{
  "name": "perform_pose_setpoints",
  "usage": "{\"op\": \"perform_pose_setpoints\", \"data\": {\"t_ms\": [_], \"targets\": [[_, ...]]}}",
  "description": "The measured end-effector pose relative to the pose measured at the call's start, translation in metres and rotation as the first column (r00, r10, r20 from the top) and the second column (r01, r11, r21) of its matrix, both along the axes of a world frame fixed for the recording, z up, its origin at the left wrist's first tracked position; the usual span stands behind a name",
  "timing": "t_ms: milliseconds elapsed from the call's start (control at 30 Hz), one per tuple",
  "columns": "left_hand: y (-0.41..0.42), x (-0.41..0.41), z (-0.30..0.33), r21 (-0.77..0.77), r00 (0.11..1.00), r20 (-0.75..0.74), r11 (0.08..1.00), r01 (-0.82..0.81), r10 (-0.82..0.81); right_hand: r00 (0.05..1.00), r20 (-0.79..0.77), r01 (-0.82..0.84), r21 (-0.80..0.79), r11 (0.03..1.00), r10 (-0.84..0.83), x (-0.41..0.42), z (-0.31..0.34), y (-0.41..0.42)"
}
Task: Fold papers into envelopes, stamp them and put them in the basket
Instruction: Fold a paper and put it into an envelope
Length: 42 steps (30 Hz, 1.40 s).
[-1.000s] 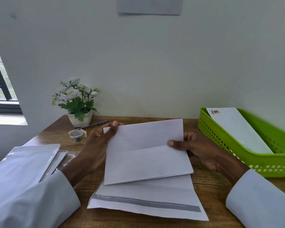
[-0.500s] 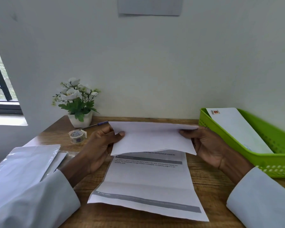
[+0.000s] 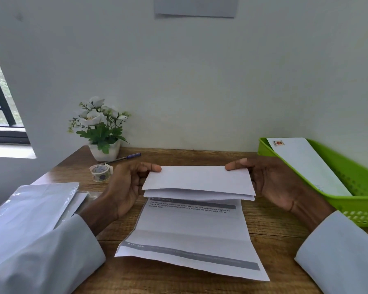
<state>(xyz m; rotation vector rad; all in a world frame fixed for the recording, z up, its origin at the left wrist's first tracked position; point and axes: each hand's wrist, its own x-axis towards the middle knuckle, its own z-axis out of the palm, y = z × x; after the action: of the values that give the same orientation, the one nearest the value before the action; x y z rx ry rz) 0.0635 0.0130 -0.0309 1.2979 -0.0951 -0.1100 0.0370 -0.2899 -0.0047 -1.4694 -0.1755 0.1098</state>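
While both white sleeves [image 3: 36, 262] fill the bottom corners of the frame, a printed sheet [image 3: 191, 234] lies flat on the wooden desk [image 3: 272, 225] at lower centre, creased across, grey bars near its top and bottom edges. Above it, mid-frame, a folded paper [image 3: 199, 182] is held off the desk by both hands, its layers showing at the lower edge. Left hand [image 3: 125, 187] pinches the upper left corner, thumb on top, other fingers curled behind the sheet. Right hand [image 3: 272, 183] pinches the upper right corner the same way, thumb on top, fingers behind and hidden. At left of frame, a stack of plastic sleeves or mailers [image 3: 32, 209] lies on the desk, partly under the left sleeve. Further back, a roll of patterned tape [image 3: 101, 171] sits left of centre, then a pen [image 3: 125, 157] and a white pot of artificial white flowers [image 3: 102, 128] against the wall. At right edge, a green basket [image 3: 357, 183] holds a stamped envelope [image 3: 306, 164] leaning along it, stamp at its upper left corner.
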Motion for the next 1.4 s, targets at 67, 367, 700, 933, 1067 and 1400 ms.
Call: {"op": "perform_pose_setpoints", "data": {"t_ms": [67,367,700,933,1067,1400], "targets": [[-0.002,-0.002,-0.001,0.094,1.0,0.024,0.996,0.014,-0.017,0.998,0.04,0.061,-0.173,0.983,-0.055,0.0,-0.003,0.005],[-0.014,-0.014,-0.002,0.502,0.968,0.228,0.865,-0.025,-0.104,0.915,0.4,0.357,-0.749,0.559,-0.049,0.0,-0.01,0.037],[-0.023,-0.022,0.004,0.471,0.94,0.336,0.875,-0.109,-0.063,0.78,0.59,0.468,-0.771,0.432,0.209,-0.018,-0.001,0.082],[-0.01,-0.009,0.007,0.379,0.937,0.348,0.909,-0.174,0.035,0.925,0.379,0.317,-0.809,0.495,0.027,0.0,0.006,0.041],[-0.002,-0.001,0.003,0.403,0.938,0.343,0.894,-0.194,0.049,0.962,0.27,0.238,-0.735,0.634,-0.048,0.005,0.005,0.016],[-0.022,-0.01,-0.017,0.894,0.846,0.436,0.25,-0.371,-0.307,0.857,0.513,0.481,-0.833,0.275,0.055,-0.004,-0.043,0.062]]}}
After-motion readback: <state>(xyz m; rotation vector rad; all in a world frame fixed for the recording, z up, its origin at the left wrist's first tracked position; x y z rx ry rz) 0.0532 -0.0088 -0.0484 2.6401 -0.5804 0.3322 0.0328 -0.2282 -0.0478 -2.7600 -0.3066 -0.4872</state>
